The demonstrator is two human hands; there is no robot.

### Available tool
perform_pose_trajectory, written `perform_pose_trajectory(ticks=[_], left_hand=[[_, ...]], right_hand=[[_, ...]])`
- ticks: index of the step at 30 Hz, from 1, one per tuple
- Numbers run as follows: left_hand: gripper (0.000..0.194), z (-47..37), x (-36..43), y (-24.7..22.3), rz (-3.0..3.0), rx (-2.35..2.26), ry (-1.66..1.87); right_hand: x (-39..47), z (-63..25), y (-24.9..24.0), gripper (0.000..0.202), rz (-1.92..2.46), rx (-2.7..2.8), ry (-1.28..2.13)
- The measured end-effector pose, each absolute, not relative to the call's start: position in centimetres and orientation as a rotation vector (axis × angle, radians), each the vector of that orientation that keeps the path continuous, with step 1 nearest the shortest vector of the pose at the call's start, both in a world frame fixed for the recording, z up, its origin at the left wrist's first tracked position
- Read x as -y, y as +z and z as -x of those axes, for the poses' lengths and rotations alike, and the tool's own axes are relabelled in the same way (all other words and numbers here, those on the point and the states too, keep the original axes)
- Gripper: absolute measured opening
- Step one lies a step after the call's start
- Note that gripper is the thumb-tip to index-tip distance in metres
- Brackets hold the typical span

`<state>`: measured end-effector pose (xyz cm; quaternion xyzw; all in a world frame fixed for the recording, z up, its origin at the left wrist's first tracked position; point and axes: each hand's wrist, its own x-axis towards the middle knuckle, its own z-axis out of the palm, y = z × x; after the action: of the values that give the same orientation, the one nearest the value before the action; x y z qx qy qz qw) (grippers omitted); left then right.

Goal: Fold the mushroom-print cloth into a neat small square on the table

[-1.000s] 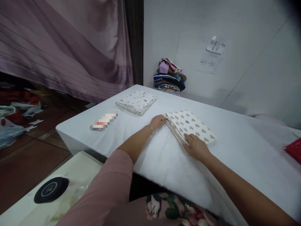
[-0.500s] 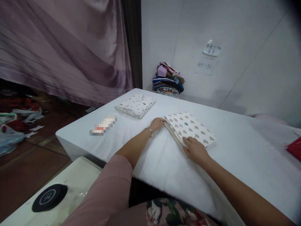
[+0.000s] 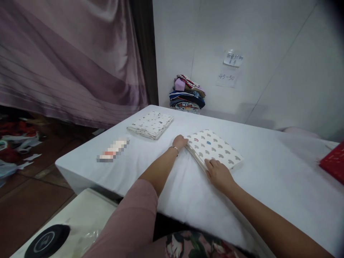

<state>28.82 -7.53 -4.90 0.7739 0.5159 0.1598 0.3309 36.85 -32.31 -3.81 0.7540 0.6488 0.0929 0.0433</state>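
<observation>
Pinching the near left corner of the mushroom-print folded cloth on the white table, your left hand touches it while your right hand grasps its near edge, fingers on top.

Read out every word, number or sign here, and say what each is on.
"45-50": lower white paper sheet on the wall.
Upper white paper sheet: handwritten characters, too blurred to read.
Round black disc: ringed pale mark, too small to read.
Red item, far right: pale marks, unreadable.
</observation>
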Motion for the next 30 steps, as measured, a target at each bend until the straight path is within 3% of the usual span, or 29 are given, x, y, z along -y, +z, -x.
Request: perform_pose_trajectory(ticks=[3,8,15,21,30], left_hand=[[0.048,-29.0,8.4,-3.9,-2.105,-1.368,0.512],[0.043,-30.7,10.9,-3.2,-2.673,-0.914,0.818],[0.048,-31.9,11.4,-6.1,-2.851,-0.833,0.347],[0.053,-32.8,11.3,-3.7,-2.747,-0.912,0.120],[0.059,-33.6,15.0,-4.9,-2.807,-0.935,0.263]], right_hand=[[32.4,-36.6,-4.1,0.040,-2.308,-1.972,0.310],[32.1,-36.4,-4.6,0.039,-2.312,-1.964,0.422],[33.2,-35.4,-6.2,0.045,-2.303,-2.039,0.562],[34.3,-34.9,-7.3,0.048,-2.381,-2.100,0.522],[34.8,-34.6,-7.0,0.051,-2.482,-2.163,0.302]])
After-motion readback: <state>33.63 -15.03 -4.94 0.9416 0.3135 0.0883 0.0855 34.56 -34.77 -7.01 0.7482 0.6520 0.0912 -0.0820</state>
